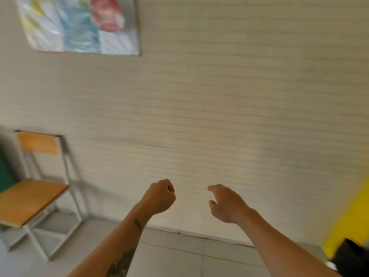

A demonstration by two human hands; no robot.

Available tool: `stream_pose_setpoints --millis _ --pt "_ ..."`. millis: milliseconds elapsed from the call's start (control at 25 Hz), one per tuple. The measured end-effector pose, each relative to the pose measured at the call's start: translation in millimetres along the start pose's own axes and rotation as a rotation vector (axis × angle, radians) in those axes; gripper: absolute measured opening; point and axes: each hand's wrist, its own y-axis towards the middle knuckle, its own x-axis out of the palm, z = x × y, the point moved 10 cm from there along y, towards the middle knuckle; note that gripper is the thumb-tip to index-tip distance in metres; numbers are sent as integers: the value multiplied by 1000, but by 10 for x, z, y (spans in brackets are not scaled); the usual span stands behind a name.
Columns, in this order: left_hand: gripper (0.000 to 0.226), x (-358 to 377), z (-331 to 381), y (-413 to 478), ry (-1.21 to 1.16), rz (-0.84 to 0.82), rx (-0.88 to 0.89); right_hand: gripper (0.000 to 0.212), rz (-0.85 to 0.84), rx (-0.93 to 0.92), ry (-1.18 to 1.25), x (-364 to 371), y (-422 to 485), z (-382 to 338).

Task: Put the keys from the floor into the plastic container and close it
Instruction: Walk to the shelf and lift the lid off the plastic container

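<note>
Both of my arms reach forward in front of a pale brick wall. My left hand (160, 196) is curled into a fist; whether anything is inside it I cannot tell, as the frame is blurred. My right hand (225, 203) hangs relaxed with its fingers apart and holds nothing. Neither the keys nor the plastic container are in view.
A chair (34, 198) with a wooden seat and grey metal frame stands at the left against the wall. A colourful poster (79, 25) hangs at the top left. A yellow patch of wall (351, 220) and a dark object (351, 256) lie at the lower right. Grey floor (179, 256) runs below.
</note>
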Motion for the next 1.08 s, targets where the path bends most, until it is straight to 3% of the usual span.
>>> stream_pose_setpoints --millis 280,560,760,1080 --pt "18 -2140 -2124 -435 13 266 -226 56 -108 -294 -61 772 896 -2759" --pt "20 -3715 -3723 -1187 21 537 -438 51 -180 -633 -144 1414 1366 -5390" --pt "18 -4558 -4520 -1352 78 610 -554 55 -231 -816 -104 1974 1716 -6798" --pt "19 -5880 -5751 -898 172 698 -687 52 -288 -977 -65 2503 2762 -8714"
